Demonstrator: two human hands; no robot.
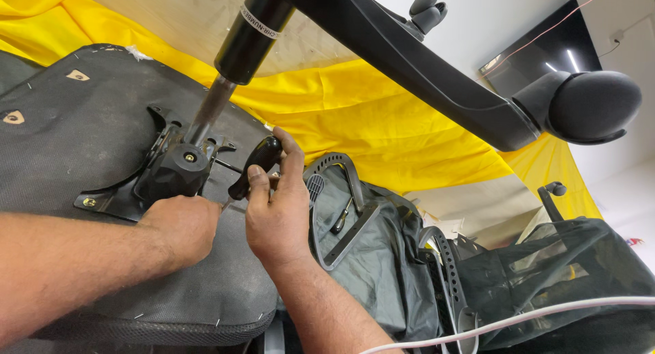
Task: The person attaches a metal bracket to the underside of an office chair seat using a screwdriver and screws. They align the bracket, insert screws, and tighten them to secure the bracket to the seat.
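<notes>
Both hands are down on the upturned chair seat. Left hand is curled shut against the base of the black tilt mechanism, can't tell if it's gripping anything. Right hand is wrapped around the black lever handle beside it. Looks like the mechanism is already bolted on, with the gas cylinder and wheeled base seated, so the lever seems to be what's left. Mesh backrests lie further off on yellow cloth.
</notes>
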